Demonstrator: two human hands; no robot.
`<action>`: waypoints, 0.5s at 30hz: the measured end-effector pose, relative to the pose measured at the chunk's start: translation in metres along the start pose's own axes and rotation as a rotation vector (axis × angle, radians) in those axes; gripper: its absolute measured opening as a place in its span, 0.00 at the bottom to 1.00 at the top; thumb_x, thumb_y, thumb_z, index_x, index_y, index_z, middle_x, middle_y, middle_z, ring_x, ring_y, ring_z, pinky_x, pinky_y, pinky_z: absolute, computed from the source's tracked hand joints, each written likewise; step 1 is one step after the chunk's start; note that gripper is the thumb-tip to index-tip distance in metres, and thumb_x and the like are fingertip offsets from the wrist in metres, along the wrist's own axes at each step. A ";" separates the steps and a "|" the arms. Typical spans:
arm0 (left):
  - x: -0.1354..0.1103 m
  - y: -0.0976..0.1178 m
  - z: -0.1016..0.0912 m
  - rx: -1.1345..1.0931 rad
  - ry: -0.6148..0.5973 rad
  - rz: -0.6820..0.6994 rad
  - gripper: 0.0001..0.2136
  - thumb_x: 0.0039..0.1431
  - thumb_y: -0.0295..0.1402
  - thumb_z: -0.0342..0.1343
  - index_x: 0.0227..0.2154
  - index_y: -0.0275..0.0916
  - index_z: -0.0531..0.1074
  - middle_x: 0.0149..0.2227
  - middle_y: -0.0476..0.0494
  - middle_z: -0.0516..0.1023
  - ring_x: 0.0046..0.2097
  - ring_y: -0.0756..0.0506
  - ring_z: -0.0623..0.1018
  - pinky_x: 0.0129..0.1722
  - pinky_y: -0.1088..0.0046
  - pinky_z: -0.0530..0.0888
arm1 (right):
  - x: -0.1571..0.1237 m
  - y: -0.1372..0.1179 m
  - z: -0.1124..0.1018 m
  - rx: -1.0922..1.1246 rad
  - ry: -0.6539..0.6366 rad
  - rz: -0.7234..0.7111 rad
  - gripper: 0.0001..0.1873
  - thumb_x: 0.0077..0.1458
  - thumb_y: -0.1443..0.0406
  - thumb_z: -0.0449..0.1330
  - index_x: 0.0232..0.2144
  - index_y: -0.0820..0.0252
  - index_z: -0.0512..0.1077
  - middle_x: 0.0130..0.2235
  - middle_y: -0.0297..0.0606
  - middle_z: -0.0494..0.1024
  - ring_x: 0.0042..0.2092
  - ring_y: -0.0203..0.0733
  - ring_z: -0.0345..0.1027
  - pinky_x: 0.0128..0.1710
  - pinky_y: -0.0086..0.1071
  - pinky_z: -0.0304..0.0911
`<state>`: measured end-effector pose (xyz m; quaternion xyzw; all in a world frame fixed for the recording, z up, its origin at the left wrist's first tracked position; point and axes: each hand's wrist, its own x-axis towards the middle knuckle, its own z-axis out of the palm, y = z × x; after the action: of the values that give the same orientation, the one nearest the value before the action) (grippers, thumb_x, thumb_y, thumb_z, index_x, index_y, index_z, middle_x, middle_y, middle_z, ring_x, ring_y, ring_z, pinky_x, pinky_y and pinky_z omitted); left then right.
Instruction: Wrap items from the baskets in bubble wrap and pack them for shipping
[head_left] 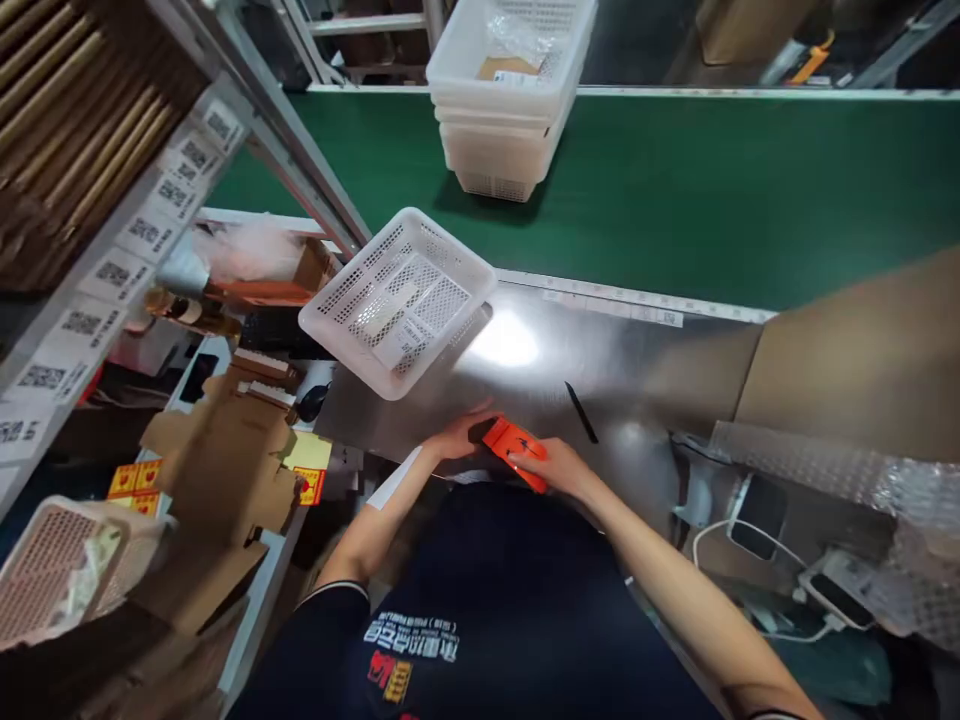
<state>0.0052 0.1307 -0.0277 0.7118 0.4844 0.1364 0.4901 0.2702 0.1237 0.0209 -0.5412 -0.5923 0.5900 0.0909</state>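
Observation:
In the head view, my right hand is closed around a bright orange packet with dark print, its thumb across the front. The packet is tilted, just in front of my body at the near edge of the metal table. At the packet's left end is my left hand, its fingers curved around a small dark thing that I cannot make out. A thin black strip or blade-like piece lies on the table to the right of the packet.
A white perforated basket with a label inside stands left on the table. Behind runs a green conveyor belt, carrying stacked white baskets. Large cardboard and bubble wrap border the right; an opened carton lies left.

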 end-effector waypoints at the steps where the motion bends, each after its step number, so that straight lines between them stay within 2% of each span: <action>1: 0.002 0.000 -0.001 0.033 -0.011 -0.016 0.35 0.55 0.26 0.66 0.67 0.41 0.68 0.74 0.33 0.59 0.74 0.34 0.61 0.72 0.52 0.64 | -0.004 -0.001 -0.002 -0.014 -0.019 0.005 0.27 0.48 0.40 0.64 0.22 0.58 0.76 0.22 0.35 0.74 0.27 0.41 0.68 0.27 0.30 0.54; 3: 0.005 -0.001 -0.002 0.094 -0.031 -0.044 0.34 0.55 0.27 0.67 0.66 0.43 0.69 0.75 0.34 0.56 0.75 0.34 0.59 0.72 0.51 0.64 | -0.017 0.005 -0.010 -0.031 -0.017 0.013 0.27 0.49 0.40 0.64 0.23 0.57 0.77 0.23 0.36 0.75 0.28 0.42 0.68 0.28 0.31 0.52; 5: 0.005 -0.003 -0.003 0.131 -0.038 -0.068 0.34 0.56 0.30 0.69 0.66 0.46 0.68 0.76 0.37 0.54 0.75 0.34 0.58 0.72 0.51 0.63 | -0.035 0.023 -0.018 -0.015 0.016 0.034 0.27 0.48 0.39 0.65 0.21 0.56 0.75 0.22 0.36 0.74 0.26 0.41 0.66 0.27 0.31 0.50; 10: -0.001 -0.002 -0.007 0.208 -0.034 -0.060 0.34 0.60 0.39 0.68 0.68 0.44 0.66 0.77 0.35 0.51 0.76 0.32 0.56 0.72 0.55 0.62 | -0.075 0.096 -0.034 0.092 -0.019 0.116 0.32 0.42 0.36 0.67 0.17 0.57 0.69 0.17 0.30 0.65 0.23 0.35 0.55 0.24 0.31 0.45; 12: -0.006 0.008 -0.005 0.316 -0.034 -0.060 0.34 0.63 0.41 0.66 0.70 0.44 0.64 0.77 0.35 0.49 0.76 0.31 0.55 0.71 0.55 0.64 | -0.076 0.117 -0.035 0.166 -0.038 0.109 0.31 0.40 0.37 0.68 0.17 0.58 0.69 0.18 0.30 0.65 0.24 0.34 0.54 0.24 0.30 0.44; 15: -0.013 0.029 0.007 0.604 -0.084 0.005 0.32 0.67 0.42 0.60 0.72 0.48 0.60 0.77 0.36 0.52 0.77 0.29 0.51 0.73 0.43 0.55 | -0.062 0.128 -0.028 0.269 -0.099 0.051 0.29 0.43 0.40 0.67 0.19 0.59 0.71 0.20 0.29 0.66 0.25 0.34 0.54 0.25 0.30 0.46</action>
<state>0.0197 0.1147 -0.0035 0.8316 0.4804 -0.0422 0.2755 0.3839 0.0580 -0.0406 -0.5091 -0.4977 0.6922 0.1185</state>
